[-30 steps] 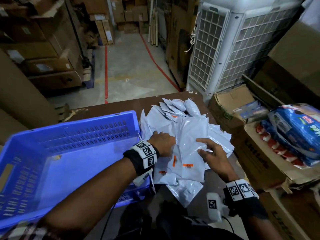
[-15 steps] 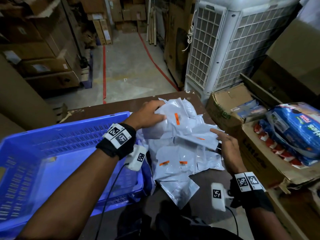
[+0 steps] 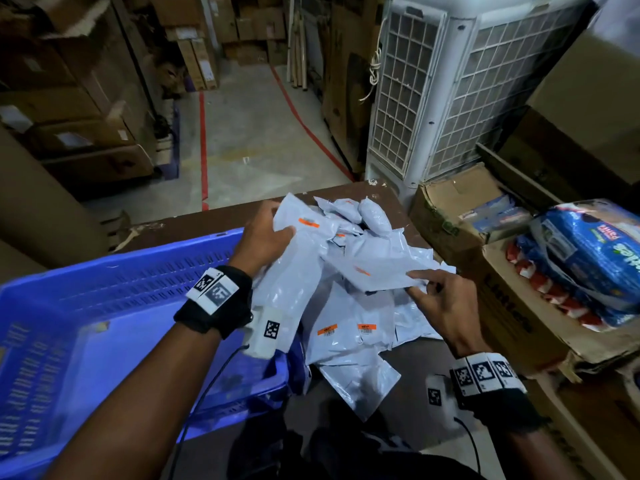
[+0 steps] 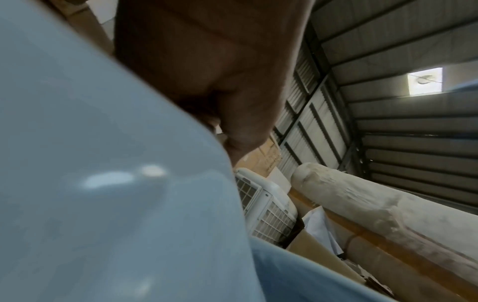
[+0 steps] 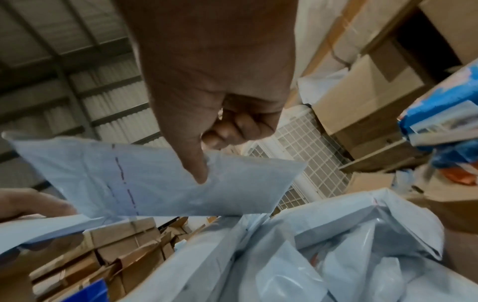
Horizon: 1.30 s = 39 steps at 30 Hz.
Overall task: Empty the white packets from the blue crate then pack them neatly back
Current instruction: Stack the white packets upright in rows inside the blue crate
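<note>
The blue crate (image 3: pixel 138 271) sits at the left on the table, with no packets showing inside it. To its right, several white packets (image 3: pixel 349 337) with orange labels lie in a loose pile. My left hand (image 3: pixel 273 233) grips the upper edge of a large white packet (image 3: pixel 298 271), lifted beside the crate's right wall; that packet (image 4: pixel 103 183) fills the left wrist view under my left hand (image 4: pixel 220 114). My right hand (image 3: pixel 420 284) pinches the near corner of a flat packet (image 3: pixel 374 268) raised over the pile. In the right wrist view its thumb (image 5: pixel 199 173) presses on that packet (image 5: pixel 155 179).
The brown table (image 3: pixel 415 375) ends just past the pile. Open cardboard boxes (image 3: pixel 519 306) stand close on the right, one carrying a blue plastic pack (image 3: pixel 588 258). A white air cooler (image 3: pixel 450 98) rises behind them. More cartons (image 3: pixel 69 133) line the left aisle.
A second ago both hands rested on the pile. The left hand has since lifted a large packet up and away from me, and the right hand has raised a flat packet off the pile.
</note>
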Each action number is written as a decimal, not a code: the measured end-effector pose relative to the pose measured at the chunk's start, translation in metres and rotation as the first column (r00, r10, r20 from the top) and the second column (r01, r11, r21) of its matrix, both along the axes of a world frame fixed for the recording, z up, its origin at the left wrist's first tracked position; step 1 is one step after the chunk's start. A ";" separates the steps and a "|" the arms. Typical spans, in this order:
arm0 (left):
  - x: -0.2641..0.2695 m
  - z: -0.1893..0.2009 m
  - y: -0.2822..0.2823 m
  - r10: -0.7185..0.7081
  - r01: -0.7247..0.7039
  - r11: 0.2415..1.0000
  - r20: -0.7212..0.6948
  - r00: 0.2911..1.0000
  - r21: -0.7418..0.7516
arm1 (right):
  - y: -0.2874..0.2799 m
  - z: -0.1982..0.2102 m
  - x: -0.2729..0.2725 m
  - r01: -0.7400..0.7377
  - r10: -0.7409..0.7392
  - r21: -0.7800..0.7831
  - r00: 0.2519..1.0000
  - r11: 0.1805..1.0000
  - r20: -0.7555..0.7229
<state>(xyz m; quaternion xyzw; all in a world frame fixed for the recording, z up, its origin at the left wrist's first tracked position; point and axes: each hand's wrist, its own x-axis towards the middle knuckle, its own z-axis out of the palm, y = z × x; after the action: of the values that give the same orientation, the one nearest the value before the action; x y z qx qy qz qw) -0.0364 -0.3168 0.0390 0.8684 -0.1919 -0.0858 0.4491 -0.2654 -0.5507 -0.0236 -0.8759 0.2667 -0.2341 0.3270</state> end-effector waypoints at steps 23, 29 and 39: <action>-0.055 -0.040 0.044 -0.157 0.202 0.805 -0.128 0.979 0.557 | 0.037 -0.017 0.045 -0.434 0.374 0.019 0.751 0.901 -0.544; -0.061 -0.046 0.040 -0.125 0.171 0.726 -0.116 0.985 0.666 | 0.034 -0.018 0.048 -0.415 0.355 0.000 0.778 0.910 -0.518; -0.063 -0.044 0.034 -0.069 0.122 0.732 -0.105 0.992 0.671 | 0.033 -0.006 0.051 -0.393 0.331 -0.033 0.815 0.919 -0.476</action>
<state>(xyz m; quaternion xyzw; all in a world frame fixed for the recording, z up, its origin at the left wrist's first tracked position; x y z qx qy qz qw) -0.0990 -0.2833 -0.0050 0.9573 -0.1755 -0.2039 0.1053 -0.2142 -0.5178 -0.0291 -0.9599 0.1492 0.0305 0.2352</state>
